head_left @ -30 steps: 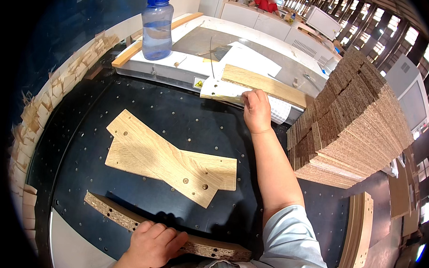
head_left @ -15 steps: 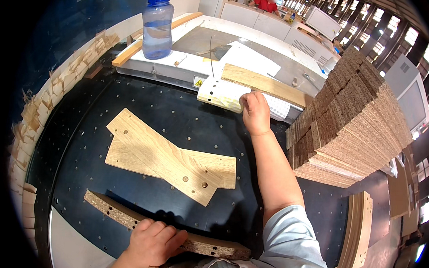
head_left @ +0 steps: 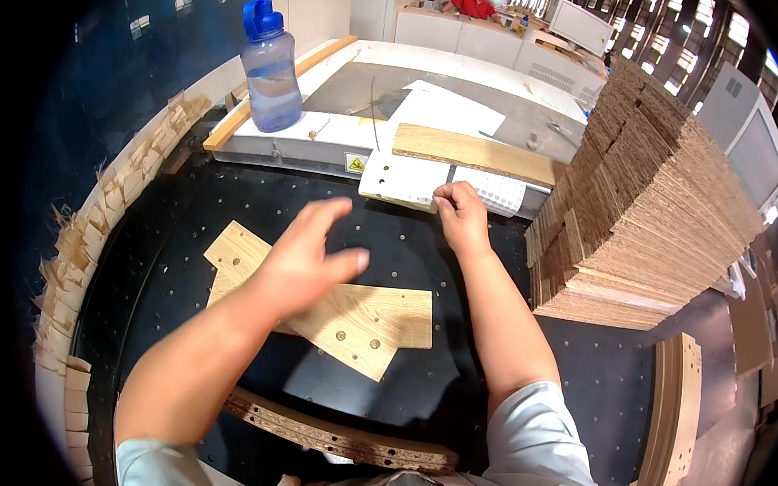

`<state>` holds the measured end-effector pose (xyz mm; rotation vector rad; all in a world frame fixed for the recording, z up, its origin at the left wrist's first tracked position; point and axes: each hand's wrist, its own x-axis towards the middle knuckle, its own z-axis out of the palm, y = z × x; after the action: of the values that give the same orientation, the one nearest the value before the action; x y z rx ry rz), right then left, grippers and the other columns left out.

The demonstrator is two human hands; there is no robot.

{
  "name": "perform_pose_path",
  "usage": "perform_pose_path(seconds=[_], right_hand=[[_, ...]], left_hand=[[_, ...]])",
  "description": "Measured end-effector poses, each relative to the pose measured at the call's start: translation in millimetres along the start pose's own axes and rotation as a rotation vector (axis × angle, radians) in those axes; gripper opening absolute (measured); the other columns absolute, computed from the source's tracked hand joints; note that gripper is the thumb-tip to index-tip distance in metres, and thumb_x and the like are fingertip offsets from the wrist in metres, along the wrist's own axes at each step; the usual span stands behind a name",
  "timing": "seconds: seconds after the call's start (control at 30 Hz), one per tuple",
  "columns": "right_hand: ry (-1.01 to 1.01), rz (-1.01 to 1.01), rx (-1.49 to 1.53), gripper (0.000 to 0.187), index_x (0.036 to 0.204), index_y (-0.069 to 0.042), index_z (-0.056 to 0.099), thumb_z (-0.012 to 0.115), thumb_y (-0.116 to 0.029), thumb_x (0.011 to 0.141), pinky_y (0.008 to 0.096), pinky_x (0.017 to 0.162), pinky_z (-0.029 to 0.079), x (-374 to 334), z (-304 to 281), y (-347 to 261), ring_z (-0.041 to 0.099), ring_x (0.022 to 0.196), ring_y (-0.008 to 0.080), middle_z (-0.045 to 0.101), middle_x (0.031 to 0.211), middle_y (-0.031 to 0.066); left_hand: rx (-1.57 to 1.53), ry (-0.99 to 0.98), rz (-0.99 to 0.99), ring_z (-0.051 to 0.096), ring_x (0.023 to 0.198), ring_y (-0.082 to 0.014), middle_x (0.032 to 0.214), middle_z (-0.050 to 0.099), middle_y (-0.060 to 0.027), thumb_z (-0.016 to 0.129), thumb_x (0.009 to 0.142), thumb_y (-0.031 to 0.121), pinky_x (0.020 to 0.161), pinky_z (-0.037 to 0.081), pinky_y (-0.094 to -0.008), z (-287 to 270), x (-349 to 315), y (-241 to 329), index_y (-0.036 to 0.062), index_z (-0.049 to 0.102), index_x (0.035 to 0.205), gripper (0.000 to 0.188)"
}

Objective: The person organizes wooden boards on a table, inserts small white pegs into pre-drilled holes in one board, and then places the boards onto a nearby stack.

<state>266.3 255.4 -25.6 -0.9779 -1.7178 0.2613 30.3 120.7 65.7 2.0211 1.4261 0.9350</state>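
Observation:
My right hand (head_left: 464, 218) is at the front edge of the white machine ledge, with thumb and fingers pinched on the edge of a white sticker sheet (head_left: 401, 176) that droops over it. My left hand (head_left: 306, 258) hovers with fingers and thumb apart, holding nothing. Beneath it, two light wood-grain boards lie crossed on the black table; the upper board (head_left: 350, 332) has several drilled holes. Close to my body stands a narrow board on edge (head_left: 337, 436), its chipboard side showing dark holes. A sheet with rows of round dots (head_left: 488, 190) hangs beside my right hand.
A tall stack of chipboard pieces (head_left: 642, 202) rises at the right. A few boards (head_left: 675, 412) stand at the lower right. On the ledge are a blue water bottle (head_left: 273, 82), papers (head_left: 451, 108) and a wood strip (head_left: 475, 153). Farther back sits a person in red (head_left: 475, 5).
My left hand has let go of the narrow board near my body and moved up and forward over the crossed boards, opening. My right hand stays pinched at the sticker sheet.

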Motion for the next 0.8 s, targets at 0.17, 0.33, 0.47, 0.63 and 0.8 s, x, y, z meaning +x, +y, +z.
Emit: perform_pose_path(seconds=[0.17,0.33,0.47,0.63,0.8], right_hand=[[0.030,0.236,0.334,0.008,0.086,-0.003,0.061,0.064,0.000,0.079,0.0235,0.067,0.043,-11.6,-0.6,5.9,0.051,0.072,0.0099,0.055,0.081,0.0013],[-0.037,0.329,0.400,0.009,0.088,-0.001,0.061,0.064,0.001,0.079,0.0217,0.066,0.043,-18.3,-7.2,1.5,0.051,0.070,0.0077,0.056,0.081,0.0007],[-0.022,0.106,-0.007,0.017,0.092,-0.004,0.062,0.064,-0.003,0.075,0.0354,0.074,0.047,-12.1,-9.8,-14.4,0.058,0.081,0.0276,0.060,0.088,0.0114],[-0.044,0.052,-0.322,0.018,0.092,-0.005,0.062,0.061,-0.003,0.075,0.0397,0.078,0.047,0.3,-7.3,-23.0,0.057,0.089,0.0309,0.060,0.088,0.0121],[-0.121,0.046,-0.478,0.015,0.089,-0.005,0.061,0.060,-0.003,0.075,0.0400,0.077,0.047,4.4,-3.4,-24.8,0.056,0.089,0.0303,0.059,0.086,0.0118]], left_hand=[[-0.165,0.309,-0.448,0.040,0.125,-0.0317,0.137,0.035,-0.0229,0.073,0.071,0.016,0.103,0.034,-0.0361,56.9,105.3,-63.9,-0.0037,0.030,0.137,0.081],[-0.780,0.299,-0.479,0.047,0.117,-0.0256,0.121,0.054,-0.0169,0.075,0.065,0.004,0.105,0.025,-0.0347,87.3,128.4,-92.0,-0.0021,0.039,0.129,0.075],[-0.957,0.198,-0.445,0.054,0.089,-0.0105,0.096,0.065,-0.0005,0.068,0.073,0.005,0.085,0.031,-0.0304,93.0,132.5,-107.9,0.0097,0.059,0.105,0.033],[-0.950,0.191,-0.411,0.052,0.079,-0.0079,0.090,0.064,0.0018,0.067,0.075,0.006,0.078,0.032,-0.0267,85.3,135.6,-103.7,0.0116,0.060,0.101,0.027],[-1.027,0.205,-0.352,0.055,0.080,-0.0091,0.091,0.064,0.0004,0.065,0.078,0.003,0.079,0.037,-0.0276,83.6,136.5,-101.9,0.0088,0.060,0.103,0.026]])
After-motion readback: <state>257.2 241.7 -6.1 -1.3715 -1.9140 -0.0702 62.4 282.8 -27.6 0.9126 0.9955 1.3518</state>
